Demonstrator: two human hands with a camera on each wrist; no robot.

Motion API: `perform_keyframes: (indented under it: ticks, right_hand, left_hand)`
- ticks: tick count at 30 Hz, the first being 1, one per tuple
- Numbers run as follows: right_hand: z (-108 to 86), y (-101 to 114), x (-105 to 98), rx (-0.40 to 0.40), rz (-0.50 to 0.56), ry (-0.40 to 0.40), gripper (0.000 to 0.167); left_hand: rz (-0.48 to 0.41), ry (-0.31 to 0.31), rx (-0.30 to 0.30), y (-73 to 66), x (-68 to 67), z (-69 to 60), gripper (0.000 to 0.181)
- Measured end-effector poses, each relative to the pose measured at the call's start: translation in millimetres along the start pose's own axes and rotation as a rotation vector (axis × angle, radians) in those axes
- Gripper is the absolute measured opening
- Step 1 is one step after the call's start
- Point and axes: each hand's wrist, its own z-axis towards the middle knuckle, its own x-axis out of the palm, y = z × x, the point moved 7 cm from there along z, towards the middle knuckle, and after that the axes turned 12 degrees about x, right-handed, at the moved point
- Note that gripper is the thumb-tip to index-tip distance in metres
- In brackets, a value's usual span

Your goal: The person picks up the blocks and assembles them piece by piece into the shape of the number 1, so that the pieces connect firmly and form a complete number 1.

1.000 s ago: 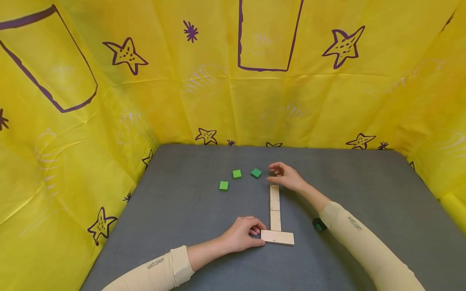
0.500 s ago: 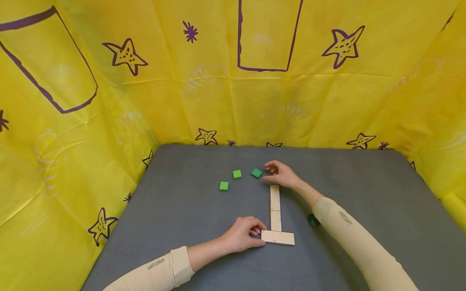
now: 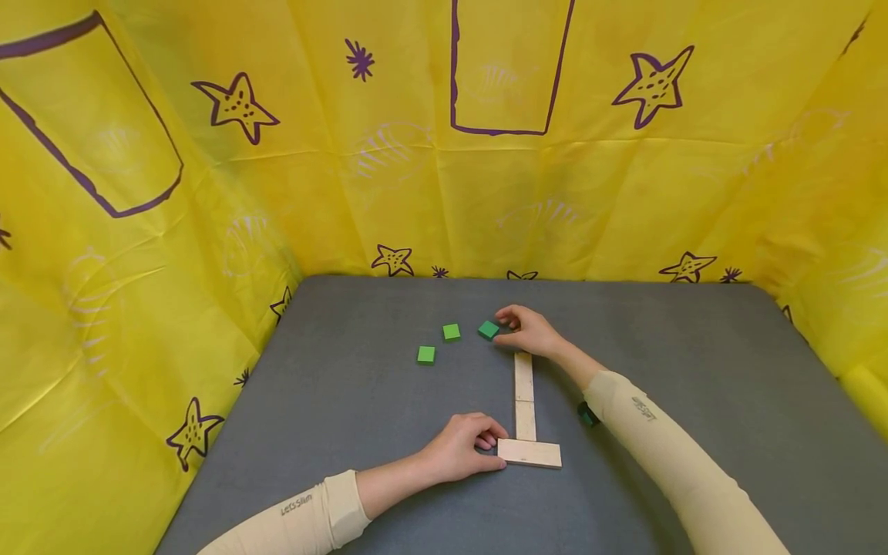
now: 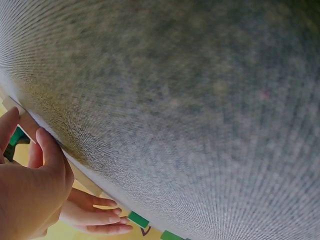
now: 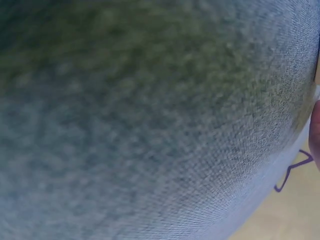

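Note:
Three flat wooden blocks form an upside-down T in the head view. My left hand [image 3: 461,447] pinches the left end of the crosswise wooden block [image 3: 533,454] between thumb and fingers; this block [image 4: 28,124] also shows in the left wrist view. Two more wooden blocks [image 3: 524,397] run end to end away from it. At the far end, my right hand [image 3: 530,331] has its thumb and forefinger spread at the right side of a dark green block [image 3: 489,330], without a visible grip. Only a sliver of a finger [image 5: 315,135] shows in the right wrist view.
Two light green blocks [image 3: 452,332] [image 3: 426,355] lie left of the dark green one. A dark object [image 3: 588,415] with a green patch is partly hidden by the right sleeve. Yellow printed cloth [image 3: 388,193] stands around the grey table [image 3: 333,401].
My right hand has moved left, bringing its fingertips to the dark green block. The right sleeve has shifted left with it. My left hand and the wooden blocks have stayed still.

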Motion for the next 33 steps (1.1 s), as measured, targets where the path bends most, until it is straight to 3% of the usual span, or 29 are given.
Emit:
perform_keyframes:
  ticks: [10, 33]
  right_hand:
    - [6.0, 4.9, 6.0, -0.067, -0.065, 0.012, 0.045]
    - [9.7, 4.5, 12.9, -0.075, -0.107, 0.03, 0.044]
  left_hand:
    - [-0.008, 0.006, -0.014, 0.3, -0.4, 0.0, 0.027]
    - [-0.009, 0.006, -0.009, 0.5, 0.0, -0.1, 0.026]
